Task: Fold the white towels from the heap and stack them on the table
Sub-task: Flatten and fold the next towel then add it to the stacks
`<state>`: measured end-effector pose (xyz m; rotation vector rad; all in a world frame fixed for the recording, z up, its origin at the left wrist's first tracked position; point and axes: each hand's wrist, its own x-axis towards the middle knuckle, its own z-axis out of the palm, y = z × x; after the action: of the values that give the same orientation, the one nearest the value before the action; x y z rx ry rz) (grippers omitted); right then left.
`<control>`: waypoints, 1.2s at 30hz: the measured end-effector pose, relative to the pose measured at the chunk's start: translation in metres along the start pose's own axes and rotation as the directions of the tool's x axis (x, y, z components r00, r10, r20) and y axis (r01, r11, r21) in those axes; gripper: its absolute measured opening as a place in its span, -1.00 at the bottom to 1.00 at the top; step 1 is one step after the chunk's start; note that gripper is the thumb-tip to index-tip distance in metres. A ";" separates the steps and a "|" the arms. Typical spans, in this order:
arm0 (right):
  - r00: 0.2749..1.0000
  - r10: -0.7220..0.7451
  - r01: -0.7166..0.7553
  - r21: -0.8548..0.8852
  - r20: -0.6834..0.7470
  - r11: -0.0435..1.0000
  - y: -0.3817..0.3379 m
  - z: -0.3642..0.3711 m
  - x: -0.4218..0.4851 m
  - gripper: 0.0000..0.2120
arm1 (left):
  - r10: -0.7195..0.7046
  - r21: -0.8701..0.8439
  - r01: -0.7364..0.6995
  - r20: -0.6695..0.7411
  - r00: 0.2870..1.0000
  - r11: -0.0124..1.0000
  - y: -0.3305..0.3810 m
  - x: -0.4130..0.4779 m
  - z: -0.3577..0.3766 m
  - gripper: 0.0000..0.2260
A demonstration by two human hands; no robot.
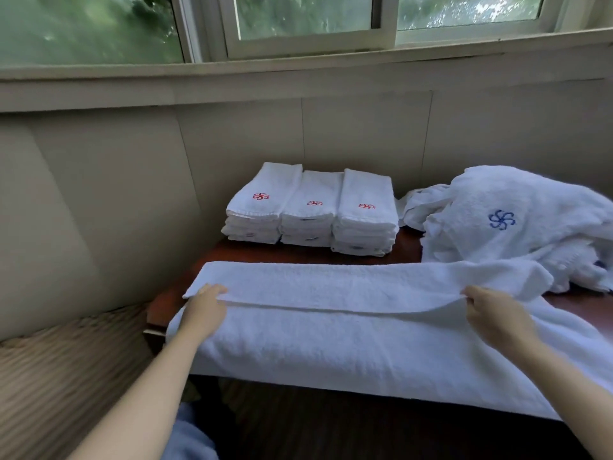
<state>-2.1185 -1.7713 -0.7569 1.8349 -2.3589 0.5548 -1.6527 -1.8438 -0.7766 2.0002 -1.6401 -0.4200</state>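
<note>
Scene: A person at a dark wooden table (404, 247) under a window (298, 18) folds a white towel (348, 343) spread lengthwise across the near edge, its front part hanging over toward the camera.
Left hand: The left hand (204, 308) pinches the towel's far long edge near its left end, fingers curled on the cloth.
Right hand: The right hand (491, 313) grips the same edge near the right end, fingers closed on the fabric.
Step in hand: By the look of it, the first lengthwise fold, with the far edge drawn over the middle and a seam line showing between the hands.
Stacks: 3 piles of folded towels (311, 210) stand side by side at the back of the table, each top one marked with a red emblem.
Heap: The heap (514, 224) of unfolded towels lies at the right rear, a blue emblem on top, touching the spread towel's right end.
Next move: Probably laying the held edge down evenly, smoothing it, then folding end to end; both hands must keep level so the edges match.
</note>
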 end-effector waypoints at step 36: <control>0.708 0.645 -0.436 0.897 0.289 0.076 0.070 -0.038 0.012 -0.78 | 0.715 -0.006 -0.774 0.389 0.581 0.633 0.211 -0.080 0.136 -0.57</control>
<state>-2.1932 -1.7546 -0.7335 0.6437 -2.6774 2.5556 -1.9148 -1.8209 -0.7747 1.1431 -2.6392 -0.3272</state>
